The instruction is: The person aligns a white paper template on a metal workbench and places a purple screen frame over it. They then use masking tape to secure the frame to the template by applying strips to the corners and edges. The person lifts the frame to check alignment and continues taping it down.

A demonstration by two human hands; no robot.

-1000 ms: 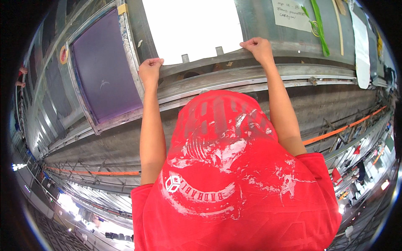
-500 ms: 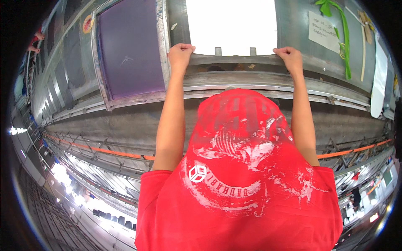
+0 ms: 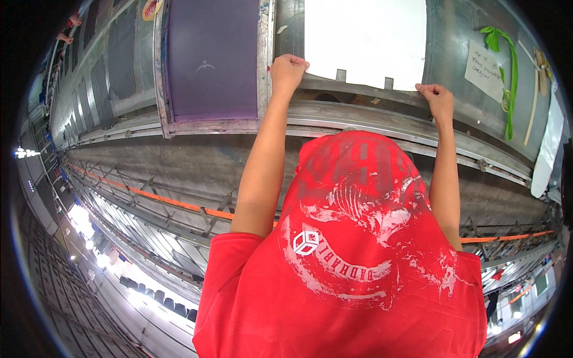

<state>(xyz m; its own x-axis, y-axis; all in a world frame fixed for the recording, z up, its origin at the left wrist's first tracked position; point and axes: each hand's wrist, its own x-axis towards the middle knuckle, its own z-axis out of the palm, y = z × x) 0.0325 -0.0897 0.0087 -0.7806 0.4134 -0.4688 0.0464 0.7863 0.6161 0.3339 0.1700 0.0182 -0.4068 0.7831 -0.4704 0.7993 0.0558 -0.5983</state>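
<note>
A large white sheet (image 3: 365, 39) lies flat on a grey metal table (image 3: 358, 116). My left hand (image 3: 287, 68) is closed in a fist on the sheet's near left corner. My right hand (image 3: 437, 98) grips the near right corner the same way. Both arms stretch out straight from my red printed shirt (image 3: 358, 256), which fills the lower half of the view. Two small notches show along the sheet's near edge between my hands.
A purple screen in a metal frame (image 3: 212, 59) lies left of the sheet. A green strap (image 3: 507, 71), a paper note (image 3: 484, 70) and a wooden stick sit at the right. An orange strip (image 3: 161, 197) runs along the machine's rails below.
The view has swung, so the sheet, the purple screen and my hands sit further right and more level in the picture. Both hands keep their hold on the sheet's corners.
</note>
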